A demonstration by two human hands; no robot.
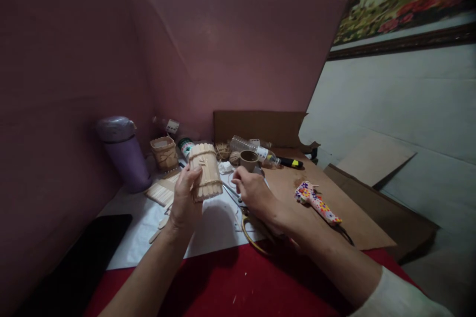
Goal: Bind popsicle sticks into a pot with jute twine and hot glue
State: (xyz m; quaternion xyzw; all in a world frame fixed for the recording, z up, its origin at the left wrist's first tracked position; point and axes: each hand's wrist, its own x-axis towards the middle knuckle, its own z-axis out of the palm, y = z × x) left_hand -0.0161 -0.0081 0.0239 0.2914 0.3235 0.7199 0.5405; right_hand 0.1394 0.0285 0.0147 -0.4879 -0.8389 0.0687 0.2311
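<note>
My left hand (186, 190) is closed round a craft-stick holder (206, 171), raised above the white sheet and tilted a little. Twine bands run round its top and bottom, with a small piece fixed on its side. Just right of it, my right hand (255, 190) is closed with thumb and fingers together; whatever they pinch, if anything, is too small to make out. Beneath that hand lie large scissors (247, 223) with gold handles, partly hidden by it. Behind it stands a brown cup (249, 158).
A purple tumbler (128, 161) and a second craft-stick holder (164, 153) stand left. Twine balls (223, 151), a plastic bottle (253, 148) and a black-yellow cutter (292, 162) lie behind. A flower-patterned glue gun (318, 202) rests on cardboard (357, 228) at right.
</note>
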